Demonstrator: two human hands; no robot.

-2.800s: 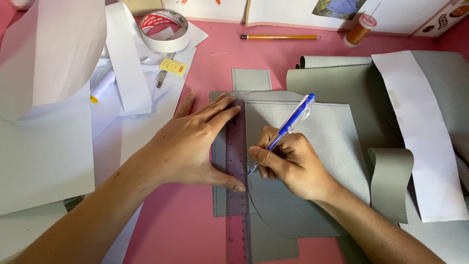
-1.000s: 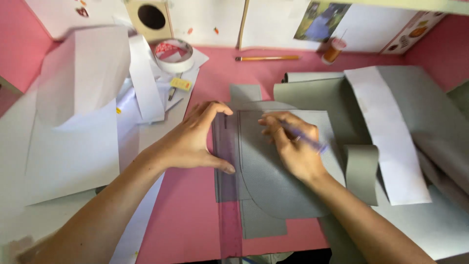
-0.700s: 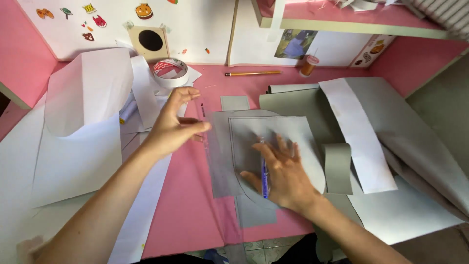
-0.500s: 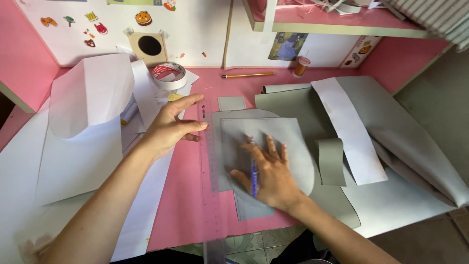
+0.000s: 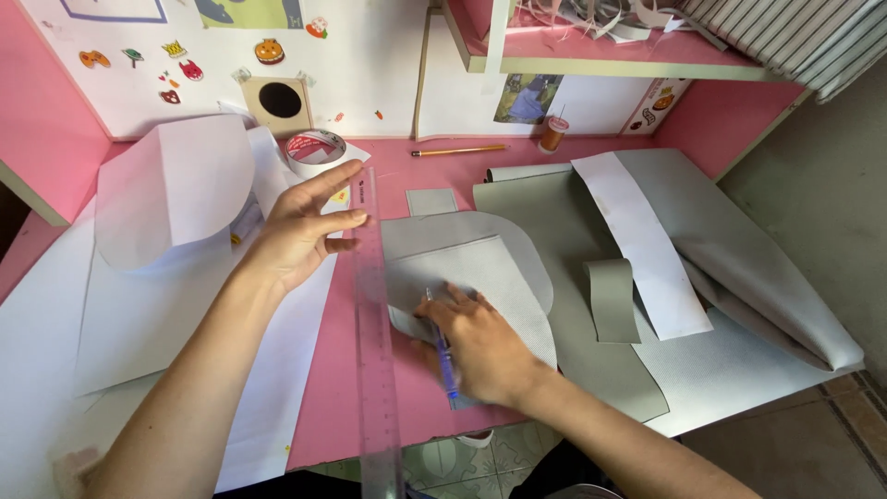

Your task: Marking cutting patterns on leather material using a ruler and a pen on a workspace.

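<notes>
On the pink desk [image 5: 416, 176], both hands work at a grey curved piece [image 5: 480, 268], the landmark for what follows. The right hand [image 5: 480, 346] lies flat on the near part of that piece, fingers [image 5: 457, 296] spread and pressing it down, while a blue pen [image 5: 445, 360] is trapped under the palm, its tip pointing toward the person. The left hand [image 5: 300, 236] is just left of the piece; its fingers [image 5: 337, 176] are extended and only loosely curled, the tips touching the far end of a long clear ruler [image 5: 374, 351], which runs along the piece's left edge and overhangs the desk's near edge. Whether the ruler is gripped or merely steadied cannot be told.

The piece appears already cut to its rounded outline and lies on a second grey layer; any drawn lines on it are too faint to judge, so marking looks partly done at most. Right of the piece lie larger grey sheets [image 5: 739, 277], a white paper strip [image 5: 637, 240] and a curled grey strip [image 5: 610, 300]. Beyond it are a pencil [image 5: 457, 150] and a roll of tape [image 5: 312, 151]; left of it, white paper patterns [image 5: 176, 194].
</notes>
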